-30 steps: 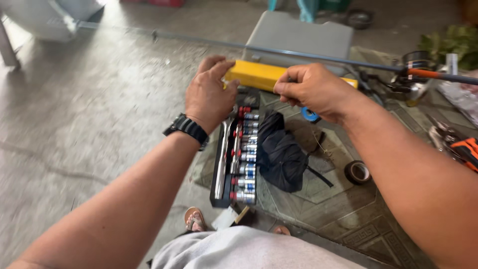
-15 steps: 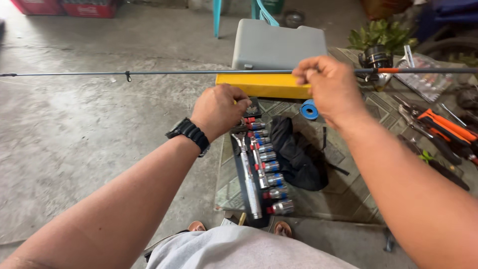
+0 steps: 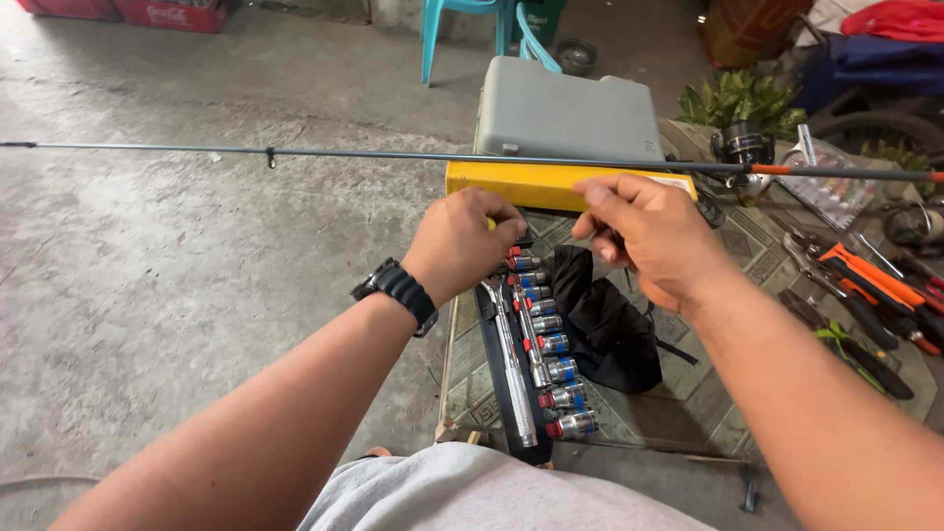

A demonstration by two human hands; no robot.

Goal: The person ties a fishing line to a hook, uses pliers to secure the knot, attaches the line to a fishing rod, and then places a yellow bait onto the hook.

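Meanwhile, both hands worked beneath a fishing rod (image 3: 393, 157) lying level above a yellow box (image 3: 536, 185).
Left hand (image 3: 462, 241) and right hand (image 3: 649, 236) showed pinched grips, contents unclear; a socket set (image 3: 536, 344) lay on the low table (image 3: 708, 403) below, within reach.

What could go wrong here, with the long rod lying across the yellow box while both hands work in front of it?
The thin rod rests on the yellow box and sticks far out to the left, so a nudge might tip it off. The left hand and right hand pinch something too small to see; it might drop among the socket set and black cloth.
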